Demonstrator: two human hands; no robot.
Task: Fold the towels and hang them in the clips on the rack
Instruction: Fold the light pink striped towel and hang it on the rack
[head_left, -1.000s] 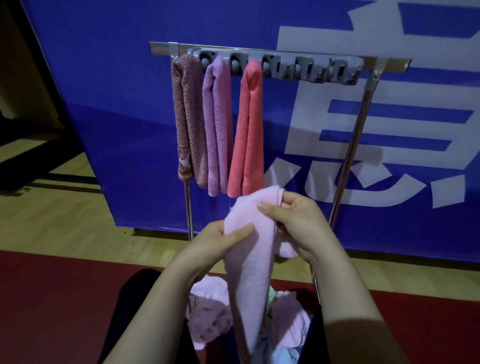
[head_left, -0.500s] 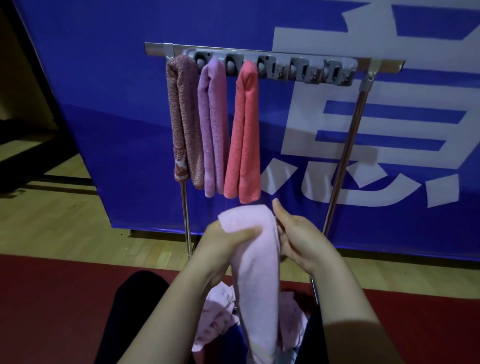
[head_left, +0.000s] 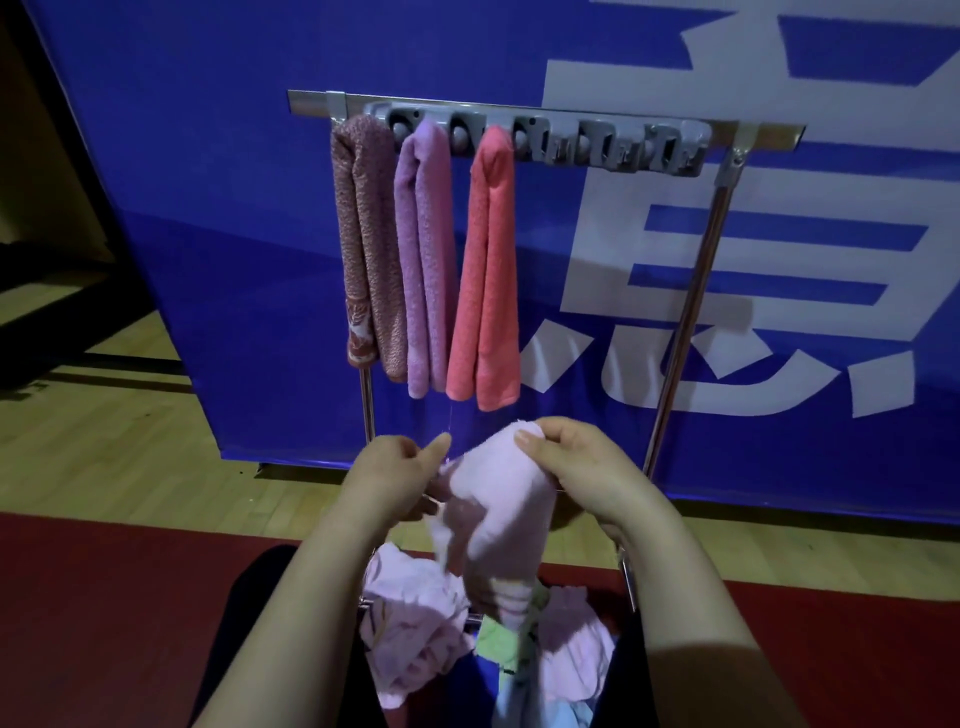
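Observation:
A folded pale pink towel hangs down between my hands, below the rack. My right hand grips its folded top, fingers curled over it. My left hand pinches the towel's left edge. The grey clip bar on the metal rack holds three folded towels at its left end: a mottled brown-pink one, a lilac one and a coral one. The clips to the right of the coral towel hold nothing.
A heap of loose towels, pink, green and pale blue, lies low in front of me. The rack's right post slants down beside my right hand. A blue banner stands behind; wooden floor and red mat lie below.
My right hand has taken the towel's folded top. My left hand has slid off the front to pinch the left edge. The camera now sits closer to the rack.

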